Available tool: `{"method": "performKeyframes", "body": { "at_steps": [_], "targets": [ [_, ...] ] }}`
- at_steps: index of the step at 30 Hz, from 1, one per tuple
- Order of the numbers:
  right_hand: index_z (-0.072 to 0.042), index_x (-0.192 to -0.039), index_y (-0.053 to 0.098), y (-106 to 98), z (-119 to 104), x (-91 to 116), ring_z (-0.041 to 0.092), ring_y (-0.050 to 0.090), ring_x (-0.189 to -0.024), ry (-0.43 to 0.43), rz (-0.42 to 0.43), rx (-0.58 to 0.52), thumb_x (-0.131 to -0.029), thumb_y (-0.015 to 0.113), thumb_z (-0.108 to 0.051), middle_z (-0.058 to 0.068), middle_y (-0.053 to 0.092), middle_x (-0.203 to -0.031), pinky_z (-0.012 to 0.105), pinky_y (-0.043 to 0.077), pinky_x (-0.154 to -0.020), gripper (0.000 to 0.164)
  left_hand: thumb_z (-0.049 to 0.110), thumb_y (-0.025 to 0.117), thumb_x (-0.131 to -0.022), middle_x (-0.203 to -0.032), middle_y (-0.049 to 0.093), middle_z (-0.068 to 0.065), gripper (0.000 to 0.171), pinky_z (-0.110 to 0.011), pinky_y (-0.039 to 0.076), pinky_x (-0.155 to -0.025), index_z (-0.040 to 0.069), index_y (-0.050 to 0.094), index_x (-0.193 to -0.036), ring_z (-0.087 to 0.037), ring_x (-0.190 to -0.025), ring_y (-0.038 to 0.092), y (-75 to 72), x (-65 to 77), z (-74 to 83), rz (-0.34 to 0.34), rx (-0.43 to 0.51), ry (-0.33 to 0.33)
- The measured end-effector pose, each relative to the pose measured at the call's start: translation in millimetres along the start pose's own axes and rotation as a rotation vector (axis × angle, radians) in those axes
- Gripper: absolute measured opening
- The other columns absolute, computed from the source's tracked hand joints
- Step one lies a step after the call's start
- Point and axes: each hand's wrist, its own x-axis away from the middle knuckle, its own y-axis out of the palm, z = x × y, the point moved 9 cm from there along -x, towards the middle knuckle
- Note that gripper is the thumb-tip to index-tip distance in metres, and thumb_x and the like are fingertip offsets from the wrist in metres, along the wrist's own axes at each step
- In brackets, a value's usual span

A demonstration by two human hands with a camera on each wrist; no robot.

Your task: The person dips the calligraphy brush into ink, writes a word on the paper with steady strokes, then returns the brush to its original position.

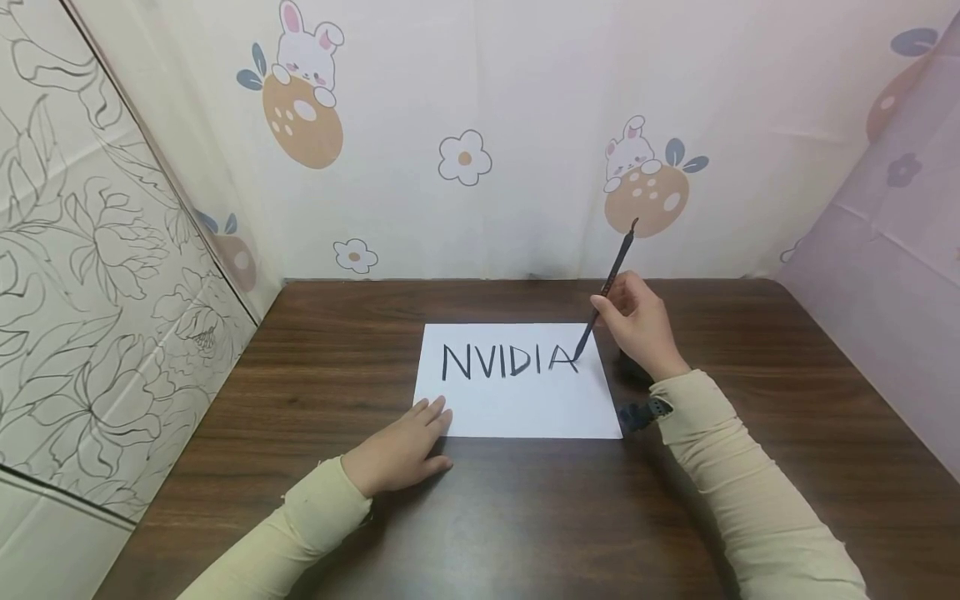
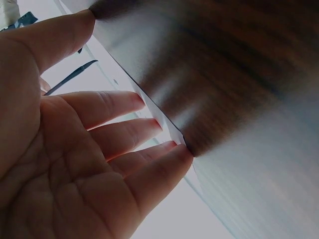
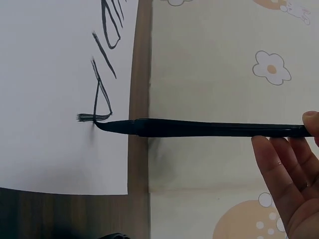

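Observation:
A white sheet of paper [image 1: 517, 412] lies on the table, bearing the black brushed letters NVIDIA [image 1: 491, 361]. My right hand [image 1: 637, 321] pinches a dark writing brush [image 1: 613, 271] partway up its handle. The brush slants, its bristle tip [image 3: 107, 126] right at the last letter A. In the right wrist view the fingers [image 3: 271, 159] lie along the handle opposite the thumb. My left hand [image 1: 405, 446] rests with straight fingers over the paper's near left corner, thumb out on the wood. The left wrist view shows its palm [image 2: 65, 174] and the fingertips at the paper's edge.
The dark brown wooden table [image 1: 300, 375] meets a curtain [image 1: 540, 83] printed with rabbits and flowers at the back. A flower-drawn panel [image 1: 97, 250] borders the left side. Near the right wrist is a black strapped device [image 1: 641, 412].

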Motion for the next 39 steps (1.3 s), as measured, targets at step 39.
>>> {"method": "performKeyframes", "body": {
  "at_steps": [39],
  "targets": [
    [-0.012, -0.113, 0.058, -75.1, -8.9, -29.1, -0.004, 0.065, -0.07, 0.093, 0.103, -0.104, -0.094, 0.065, -0.022, -0.012, 0.056, -0.093, 0.013, 0.056, -0.061, 0.023, 0.034, 0.066, -0.092, -0.154, 0.036, -0.023, 0.068, -0.051, 0.031, -0.119, -0.003, 0.044, -0.144, -0.043, -0.143, 0.033, 1.3, 0.0, -2.5, 0.005, 0.01, -0.017]
  ]
}}
